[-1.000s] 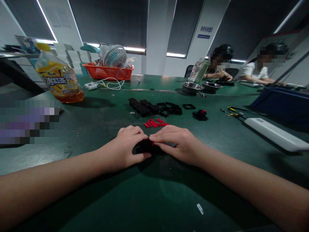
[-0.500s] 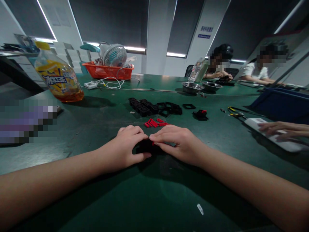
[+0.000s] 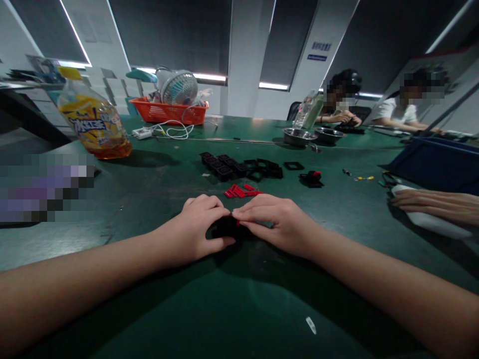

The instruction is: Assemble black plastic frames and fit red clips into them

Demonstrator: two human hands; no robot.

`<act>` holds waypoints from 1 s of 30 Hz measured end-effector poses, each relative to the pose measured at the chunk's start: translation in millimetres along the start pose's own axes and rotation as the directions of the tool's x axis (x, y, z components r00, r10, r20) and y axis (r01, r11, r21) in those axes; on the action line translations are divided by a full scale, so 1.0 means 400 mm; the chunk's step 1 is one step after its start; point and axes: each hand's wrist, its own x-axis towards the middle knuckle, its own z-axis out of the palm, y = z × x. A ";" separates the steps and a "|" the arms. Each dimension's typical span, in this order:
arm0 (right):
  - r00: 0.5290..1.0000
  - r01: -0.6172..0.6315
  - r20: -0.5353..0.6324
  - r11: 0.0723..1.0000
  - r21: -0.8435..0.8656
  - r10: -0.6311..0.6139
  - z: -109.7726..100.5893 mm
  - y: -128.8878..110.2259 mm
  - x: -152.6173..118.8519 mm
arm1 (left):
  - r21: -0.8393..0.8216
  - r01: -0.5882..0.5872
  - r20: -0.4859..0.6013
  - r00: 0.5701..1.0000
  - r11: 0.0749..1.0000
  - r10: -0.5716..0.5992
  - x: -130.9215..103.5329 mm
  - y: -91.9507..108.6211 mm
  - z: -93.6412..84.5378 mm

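Note:
A black plastic part [image 3: 223, 228] sits low on the green table, mostly in shadow between my hands. My left hand [image 3: 198, 224] curls round it, thumb at the near side and fingers at the far side. At its right end, my right hand [image 3: 280, 223] pinches a small red piece [image 3: 238, 223] against the part; its fingertips hide most of that piece. Just beyond my fingers lie several loose red plastic pieces [image 3: 235, 191]. Behind them are a cluster of black square parts [image 3: 220, 165] and black square frames [image 3: 264, 168]. A black part with a red piece on it [image 3: 312, 178] stands to the right.
On the left are a tea bottle [image 3: 95, 122] and a blurred-out flat object [image 3: 41, 189]. An orange basket [image 3: 168, 112] with a fan stands behind. Metal bowls [image 3: 298, 136] lie farther back. At right, another person's hand [image 3: 437, 205] rests on a white object near a blue bin [image 3: 441, 162].
My hands hold nearly the same pose on the black part. At the right, the other person's hand and the white object have shifted, and the yellow-tipped cables beside it have moved.

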 end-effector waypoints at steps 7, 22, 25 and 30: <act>1.000 -0.015 0.007 1.000 0.007 0.015 -0.001 -0.001 0.000 | 0.005 -0.018 -0.018 1.000 1.000 0.018 0.000 -0.005 0.004; 1.000 -0.022 0.010 1.000 0.006 0.022 -0.001 -0.006 0.001 | 0.026 -0.011 -0.021 1.000 1.000 0.012 0.000 -0.001 0.003; 0.999 -0.027 0.018 1.000 0.006 0.027 -0.002 -0.007 -0.001 | 0.019 -0.008 -0.023 1.000 1.000 0.009 0.000 0.001 0.002; 0.998 -0.035 0.054 0.999 0.014 0.034 -0.005 -0.005 -0.006 | 0.000 0.007 -0.012 1.000 1.000 -0.007 -0.003 0.006 -0.002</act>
